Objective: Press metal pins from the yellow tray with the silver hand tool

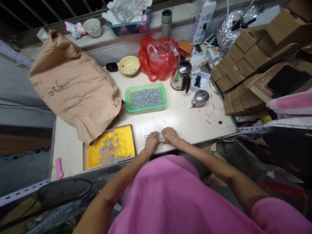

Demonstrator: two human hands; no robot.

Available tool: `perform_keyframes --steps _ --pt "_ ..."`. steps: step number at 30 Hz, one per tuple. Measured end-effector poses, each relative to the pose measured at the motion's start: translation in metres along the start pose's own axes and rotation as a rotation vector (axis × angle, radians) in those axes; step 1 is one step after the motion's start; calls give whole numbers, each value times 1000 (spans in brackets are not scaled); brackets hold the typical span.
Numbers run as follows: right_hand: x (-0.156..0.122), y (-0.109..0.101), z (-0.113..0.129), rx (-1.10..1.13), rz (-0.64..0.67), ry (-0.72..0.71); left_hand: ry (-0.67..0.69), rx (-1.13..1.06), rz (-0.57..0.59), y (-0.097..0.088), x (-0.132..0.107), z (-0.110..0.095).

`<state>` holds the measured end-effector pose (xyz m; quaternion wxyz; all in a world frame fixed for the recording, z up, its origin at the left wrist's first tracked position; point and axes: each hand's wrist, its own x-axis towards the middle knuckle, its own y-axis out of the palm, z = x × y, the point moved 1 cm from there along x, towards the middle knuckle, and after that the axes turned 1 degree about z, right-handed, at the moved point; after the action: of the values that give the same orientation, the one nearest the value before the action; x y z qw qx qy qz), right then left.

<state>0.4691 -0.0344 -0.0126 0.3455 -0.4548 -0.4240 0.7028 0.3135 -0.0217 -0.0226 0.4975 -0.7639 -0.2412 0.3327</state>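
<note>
A small metal fixture (161, 137) lies at the front edge of the table, between and partly under my hands. My left hand (152, 141) is closed over its left part, fingers bent down and pressed on it. At its right end my right hand (170, 135) is closed with the fingertips together; whatever they hold is hidden or too small to name. Left of my hands is a yellow-lined tray (94, 156) with a loose pile of small metal pins (109, 148). Farther back stands a green plastic basket (146, 110) full of small metal pieces (147, 97).
A large brown paper sack (80, 81) leans over the tray's back corner. Behind are a yellow bowl (129, 65), a red plastic bag (158, 60), a kettle (180, 76) and a lidded steel pot (200, 98). Cardboard boxes (246, 55) are stacked at right. A pink handle-like object (58, 168) lies front left.
</note>
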Motion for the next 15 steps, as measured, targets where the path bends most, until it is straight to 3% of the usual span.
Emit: perform_keyframes --steps 3,9,15 --pt "1 -2 -6 16 -7 18 71 -7 -29 4 -12 -5" --pt "26 2 -24 -48 -25 -63 139 -78 109 12 -31 -14" --pt "47 -7 -25 -77 -67 -16 158 -205 30 11 -42 -16"
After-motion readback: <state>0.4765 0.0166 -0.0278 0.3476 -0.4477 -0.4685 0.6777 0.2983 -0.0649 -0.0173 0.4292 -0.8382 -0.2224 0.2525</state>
